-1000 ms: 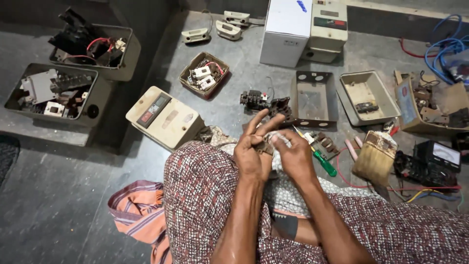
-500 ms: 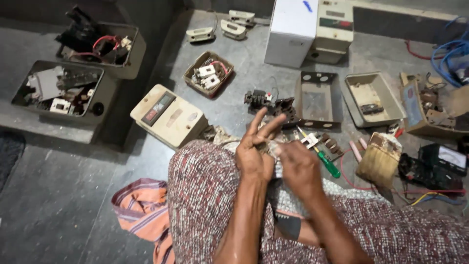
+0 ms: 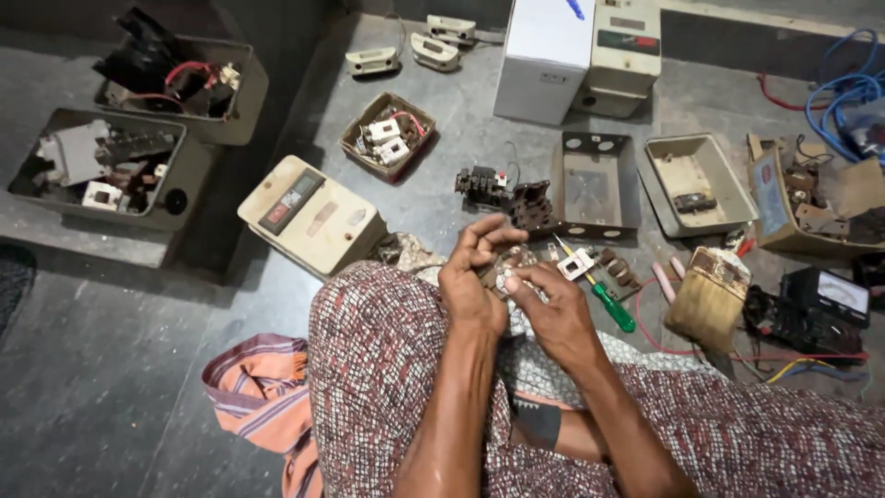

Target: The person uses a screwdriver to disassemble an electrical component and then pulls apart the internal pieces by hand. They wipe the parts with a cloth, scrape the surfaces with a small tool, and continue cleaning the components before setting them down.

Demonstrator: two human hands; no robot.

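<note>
Small metal part [image 3: 510,267] pinched between left hand [image 3: 475,286] and right hand [image 3: 553,314] above the knee.

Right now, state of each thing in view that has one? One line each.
left hand: closed around a small part, fingers up.
right hand: pinching the same small part.
cream switch box: lid on, lying flat.
grey metal enclosure: open, empty.
beige tray: open, one dark piece inside.
green-handled screwdriver: lying on floor, untouched.
brush: lying on floor.
small cardboard box: open, holds switch parts.
</note>
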